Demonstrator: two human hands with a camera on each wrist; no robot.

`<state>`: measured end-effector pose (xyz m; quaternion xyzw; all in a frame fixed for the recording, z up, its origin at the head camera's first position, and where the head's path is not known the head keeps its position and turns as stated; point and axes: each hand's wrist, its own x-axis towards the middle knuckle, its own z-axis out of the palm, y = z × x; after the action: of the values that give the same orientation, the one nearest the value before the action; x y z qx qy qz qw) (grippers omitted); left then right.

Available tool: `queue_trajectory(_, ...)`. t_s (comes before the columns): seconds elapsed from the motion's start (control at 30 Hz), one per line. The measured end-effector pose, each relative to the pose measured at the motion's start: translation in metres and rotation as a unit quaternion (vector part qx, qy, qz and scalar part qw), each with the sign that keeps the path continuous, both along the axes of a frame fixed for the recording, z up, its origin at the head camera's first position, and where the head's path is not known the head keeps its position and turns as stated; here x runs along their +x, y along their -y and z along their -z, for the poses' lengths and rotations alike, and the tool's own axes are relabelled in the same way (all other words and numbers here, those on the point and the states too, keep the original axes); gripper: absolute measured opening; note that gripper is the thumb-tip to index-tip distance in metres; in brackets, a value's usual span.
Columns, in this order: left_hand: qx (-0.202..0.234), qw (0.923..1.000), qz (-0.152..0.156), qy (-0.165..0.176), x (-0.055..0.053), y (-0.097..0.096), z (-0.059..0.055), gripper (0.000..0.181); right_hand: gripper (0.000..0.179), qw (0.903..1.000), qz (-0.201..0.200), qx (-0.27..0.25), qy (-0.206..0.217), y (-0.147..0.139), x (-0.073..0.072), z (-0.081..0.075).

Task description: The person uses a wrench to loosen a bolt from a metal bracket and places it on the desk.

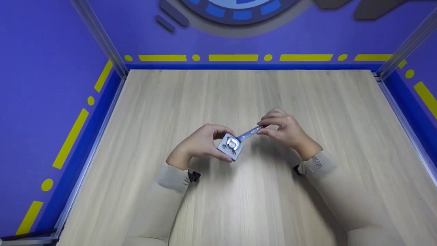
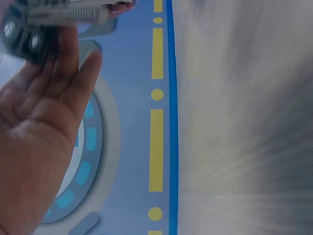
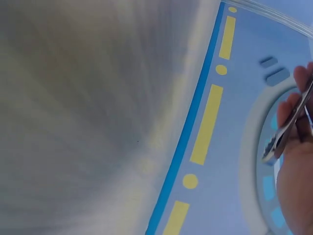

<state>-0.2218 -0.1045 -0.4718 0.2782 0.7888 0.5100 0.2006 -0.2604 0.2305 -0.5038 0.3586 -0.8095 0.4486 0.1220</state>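
Note:
Over the middle of the table, my left hand [image 1: 200,142] holds a small square grey block [image 1: 228,151] between thumb and fingers. Its upper face has several round holes or bolt heads, too small to tell which. My right hand [image 1: 286,129] pinches the far end of a shiny metal wrench [image 1: 250,133]. The wrench's wide head lies over the block's face, around or on a round feature there; the exact fit cannot be told. In the left wrist view the block [image 2: 22,36] and wrench [image 2: 68,15] are blurred. The right wrist view shows the wrench [image 3: 292,120] between the fingers.
A light wood-grain table [image 1: 290,212] lies under both hands. Blue panels with yellow marks [image 1: 233,57] and metal frame posts [image 1: 102,32] enclose it at the back and sides.

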Motion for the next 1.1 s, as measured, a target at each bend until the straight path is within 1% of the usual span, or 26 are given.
queue_trajectory(0.1,-0.002,0.9979,0.058,0.029,-0.001,0.0,0.001,0.067,0.025,0.9992,-0.038,-0.004,-0.012,0.001,0.002,0.001)
queue_trajectory(0.13,-0.002,0.9968,0.072,0.035,-0.001,0.001,0.001,0.067,0.025,0.9986,-0.05,-0.006,-0.015,0.001,0.003,0.001)
queue_trajectory(0.2,0.0,0.9953,0.088,0.042,-0.002,0.002,0.0,0.068,0.025,0.9975,-0.068,-0.012,-0.016,0.001,0.003,0.0)
queue_trajectory(0.27,0.003,0.995,0.09,0.044,-0.002,0.004,-0.001,0.068,0.024,0.9969,-0.076,-0.017,-0.008,-0.001,0.002,0.0)
queue_trajectory(0.3,0.005,0.9953,0.087,0.043,-0.002,0.005,-0.001,0.068,0.024,0.997,-0.075,-0.021,-0.001,-0.002,0.001,-0.001)
queue_trajectory(0.37,0.008,0.997,0.067,0.038,-0.002,0.008,-0.001,0.068,0.023,0.9976,-0.059,-0.031,0.018,-0.008,-0.001,-0.001)
queue_trajectory(0.43,0.017,0.9986,0.034,0.036,-0.002,0.011,-0.001,0.069,0.022,0.998,-0.027,-0.045,0.036,-0.014,-0.004,0.001)
queue_trajectory(0.47,0.024,0.999,0.011,0.036,-0.002,0.013,0.0,0.069,0.021,0.9976,-0.005,-0.053,0.045,-0.017,-0.004,0.001)
queue_trajectory(0.53,0.04,0.9974,-0.05,0.034,-0.001,0.014,0.001,0.069,0.018,0.9951,0.043,-0.067,0.059,-0.021,-0.004,0.003)
queue_trajectory(0.57,0.049,0.9948,-0.084,0.03,-0.001,0.014,0.002,0.069,0.016,0.993,0.068,-0.071,0.066,-0.022,-0.004,0.004)
queue_trajectory(0.6,0.058,0.9908,-0.12,0.024,-0.001,0.012,0.002,0.069,0.014,0.9906,0.091,-0.072,0.072,-0.021,-0.002,0.004)
queue_trajectory(0.67,0.07,0.9789,-0.192,0.002,-0.001,0.007,0.005,0.069,0.012,0.9849,0.133,-0.072,0.085,-0.017,0.005,0.003)
queue_trajectory(0.73,0.069,0.9639,-0.255,-0.033,-0.001,0.0,0.008,0.07,0.012,0.9786,0.164,-0.076,0.098,-0.009,0.013,0.001)
queue_trajectory(0.8,0.068,0.9478,-0.303,-0.07,0.0,-0.008,0.01,0.071,0.013,0.9731,0.186,-0.079,0.11,0.001,0.023,-0.003)
queue_trajectory(0.87,0.063,0.9328,-0.339,-0.104,0.001,-0.015,0.011,0.073,0.014,0.9694,0.198,-0.085,0.118,0.011,0.031,-0.006)
queue_trajectory(0.9,0.063,0.9257,-0.353,-0.12,0.001,-0.019,0.012,0.073,0.014,0.9681,0.203,-0.085,0.12,0.015,0.035,-0.007)
queue_trajectory(0.97,0.065,0.914,-0.374,-0.143,0.002,-0.024,0.013,0.073,0.015,0.9668,0.211,-0.08,0.12,0.023,0.04,-0.009)
queue_trajectory(1.03,0.063,0.9058,-0.387,-0.16,0.003,-0.029,0.013,0.072,0.016,0.9662,0.217,-0.073,0.118,0.028,0.044,-0.008)
queue_trajectory(1.1,0.064,0.9013,-0.392,-0.172,0.004,-0.032,0.014,0.071,0.016,0.9653,0.223,-0.068,0.118,0.031,0.047,-0.008)
